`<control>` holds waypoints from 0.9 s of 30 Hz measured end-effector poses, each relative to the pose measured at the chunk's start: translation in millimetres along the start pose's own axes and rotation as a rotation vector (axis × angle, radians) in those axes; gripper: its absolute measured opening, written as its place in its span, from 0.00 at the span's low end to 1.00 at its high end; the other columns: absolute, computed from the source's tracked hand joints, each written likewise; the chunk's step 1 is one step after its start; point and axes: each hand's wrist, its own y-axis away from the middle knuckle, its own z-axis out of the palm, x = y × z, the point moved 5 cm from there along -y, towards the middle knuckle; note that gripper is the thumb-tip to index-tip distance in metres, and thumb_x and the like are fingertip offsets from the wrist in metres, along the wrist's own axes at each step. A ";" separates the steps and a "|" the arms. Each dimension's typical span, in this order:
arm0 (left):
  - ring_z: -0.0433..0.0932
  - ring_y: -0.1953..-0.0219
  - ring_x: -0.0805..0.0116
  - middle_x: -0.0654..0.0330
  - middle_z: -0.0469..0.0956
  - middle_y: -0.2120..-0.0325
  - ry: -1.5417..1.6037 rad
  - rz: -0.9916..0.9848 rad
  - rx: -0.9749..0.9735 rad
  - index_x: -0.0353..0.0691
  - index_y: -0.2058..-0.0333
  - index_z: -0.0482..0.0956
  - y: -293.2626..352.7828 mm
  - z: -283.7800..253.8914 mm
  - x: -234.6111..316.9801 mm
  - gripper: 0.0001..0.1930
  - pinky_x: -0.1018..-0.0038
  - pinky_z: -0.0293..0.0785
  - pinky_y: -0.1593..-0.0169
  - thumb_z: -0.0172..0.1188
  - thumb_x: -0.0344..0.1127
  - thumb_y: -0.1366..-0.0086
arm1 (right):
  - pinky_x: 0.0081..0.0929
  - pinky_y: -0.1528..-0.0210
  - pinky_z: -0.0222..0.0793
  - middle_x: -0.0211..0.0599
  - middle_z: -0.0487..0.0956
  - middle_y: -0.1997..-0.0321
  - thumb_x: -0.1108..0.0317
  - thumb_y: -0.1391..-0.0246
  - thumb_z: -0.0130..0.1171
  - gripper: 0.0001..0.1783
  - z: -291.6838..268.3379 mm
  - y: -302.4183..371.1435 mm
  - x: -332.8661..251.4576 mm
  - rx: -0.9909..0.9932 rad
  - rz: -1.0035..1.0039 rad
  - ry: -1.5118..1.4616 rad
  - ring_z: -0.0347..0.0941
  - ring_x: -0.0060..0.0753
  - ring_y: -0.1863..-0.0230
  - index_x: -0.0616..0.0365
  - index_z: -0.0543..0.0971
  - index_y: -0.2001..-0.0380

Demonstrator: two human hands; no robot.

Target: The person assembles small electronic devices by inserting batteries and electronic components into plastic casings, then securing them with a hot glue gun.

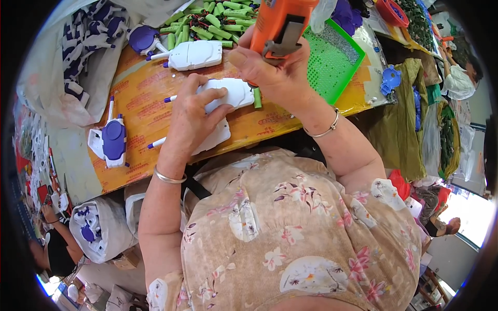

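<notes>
My right hand (pixel 282 78) is wrapped round an orange power screwdriver (pixel 282 23), held upright above the table's front part. Its tip is hidden behind the hand, close to the end of a white plastic housing (pixel 236 93). My left hand (pixel 189 111) presses that housing down, thumb and fingers on its top. A green battery cell (pixel 257 97) shows at the housing's right end. Partly beneath my left hand lies another white housing (pixel 217 137), nearest the table edge. A further white housing (pixel 194 55) lies just beyond, beside a purple-and-white one (pixel 144 40).
Many green cells with wires (pixel 215 23) are heaped at the back. A green tray (pixel 342 78) of small metal screws stands right. At left are a purple-and-white unit (pixel 114 139) and a plastic bag (pixel 46 88) of similar parts. Other people sit at both sides.
</notes>
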 end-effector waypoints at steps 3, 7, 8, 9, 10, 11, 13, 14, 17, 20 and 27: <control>0.77 0.58 0.51 0.50 0.75 0.60 0.036 0.003 -0.008 0.39 0.64 0.86 1.2 -0.1 -3.4 0.15 0.61 0.76 0.55 0.76 0.31 0.53 | 0.18 0.70 0.73 0.25 0.78 0.72 0.75 0.53 0.73 0.17 -4.2 2.8 3.3 0.060 0.027 -0.101 0.75 0.15 0.71 0.60 0.76 0.62; 0.77 0.57 0.53 0.51 0.75 0.60 0.011 0.016 -0.030 0.40 0.64 0.86 5.6 -13.0 -9.8 0.14 0.62 0.75 0.54 0.75 0.30 0.53 | 0.24 0.71 0.69 0.33 0.76 0.74 0.65 0.46 0.66 0.13 -26.9 8.7 -8.0 0.191 0.047 -0.112 0.71 0.24 0.77 0.60 0.74 0.64; 0.77 0.57 0.53 0.52 0.75 0.61 -0.015 -0.004 -0.038 0.40 0.65 0.86 7.7 -16.1 -11.1 0.14 0.63 0.75 0.55 0.74 0.30 0.53 | 0.26 0.71 0.69 0.33 0.76 0.73 0.62 0.46 0.67 0.17 -35.0 9.9 -18.1 0.180 -0.004 -0.163 0.71 0.26 0.76 0.59 0.73 0.61; 0.78 0.59 0.54 0.53 0.75 0.62 -0.012 -0.002 -0.024 0.40 0.65 0.86 9.1 -23.1 -17.6 0.14 0.63 0.76 0.56 0.74 0.29 0.54 | 0.27 0.71 0.69 0.34 0.75 0.72 0.58 0.46 0.68 0.21 -41.6 10.4 -28.4 0.168 -0.054 -0.213 0.71 0.27 0.75 0.59 0.72 0.58; 0.78 0.59 0.54 0.53 0.76 0.63 0.001 -0.050 -0.032 0.40 0.65 0.86 11.6 -30.7 -25.5 0.14 0.64 0.76 0.56 0.74 0.29 0.54 | 0.25 0.72 0.69 0.33 0.76 0.72 0.67 0.47 0.65 0.15 -51.1 11.6 -34.2 0.164 -0.085 -0.254 0.72 0.26 0.75 0.61 0.73 0.59; 0.78 0.60 0.54 0.53 0.76 0.63 0.018 -0.101 -0.041 0.40 0.65 0.86 15.3 -39.0 -33.7 0.14 0.64 0.76 0.57 0.74 0.29 0.54 | 0.22 0.74 0.70 0.32 0.77 0.73 0.75 0.48 0.62 0.11 -59.2 12.4 -39.7 0.160 -0.112 -0.294 0.73 0.24 0.75 0.63 0.74 0.61; 0.79 0.60 0.53 0.52 0.77 0.62 -0.051 -0.193 -0.090 0.39 0.66 0.86 15.4 -58.3 -43.5 0.14 0.64 0.76 0.58 0.74 0.30 0.54 | 0.24 0.74 0.69 0.33 0.75 0.74 0.73 0.46 0.64 0.12 -70.8 13.3 -49.2 0.171 -0.140 -0.258 0.73 0.26 0.76 0.63 0.74 0.61; 0.79 0.59 0.53 0.52 0.77 0.62 -0.075 -0.207 -0.100 0.39 0.66 0.86 13.8 -65.6 -46.3 0.13 0.63 0.76 0.58 0.74 0.30 0.54 | 0.25 0.73 0.69 0.34 0.75 0.74 0.71 0.46 0.65 0.13 -77.2 14.7 -50.1 0.192 -0.146 -0.235 0.73 0.26 0.76 0.63 0.74 0.61; 0.78 0.58 0.50 0.48 0.77 0.58 -0.165 -0.071 -0.033 0.37 0.64 0.85 -15.3 -66.0 -47.3 0.15 0.61 0.75 0.55 0.73 0.34 0.51 | 0.27 0.72 0.69 0.35 0.76 0.73 0.67 0.45 0.68 0.16 -92.9 16.3 -45.9 0.212 -0.143 -0.167 0.73 0.27 0.76 0.64 0.74 0.60; 0.76 0.53 0.48 0.47 0.77 0.55 -0.282 -0.001 0.042 0.37 0.57 0.84 -43.8 -46.4 -53.2 0.19 0.59 0.73 0.50 0.72 0.38 0.46 | 0.27 0.71 0.69 0.34 0.76 0.73 0.68 0.44 0.68 0.15 -98.2 16.4 -40.3 0.247 -0.124 -0.153 0.73 0.27 0.75 0.64 0.74 0.59; 0.74 0.52 0.50 0.51 0.76 0.58 -0.267 -0.147 -0.008 0.46 0.51 0.83 -56.6 -20.1 -59.9 0.23 0.60 0.72 0.49 0.71 0.46 0.45 | 0.26 0.70 0.69 0.34 0.77 0.71 0.73 0.44 0.66 0.13 -103.1 24.2 -35.9 0.237 -0.110 -0.118 0.73 0.27 0.73 0.65 0.75 0.58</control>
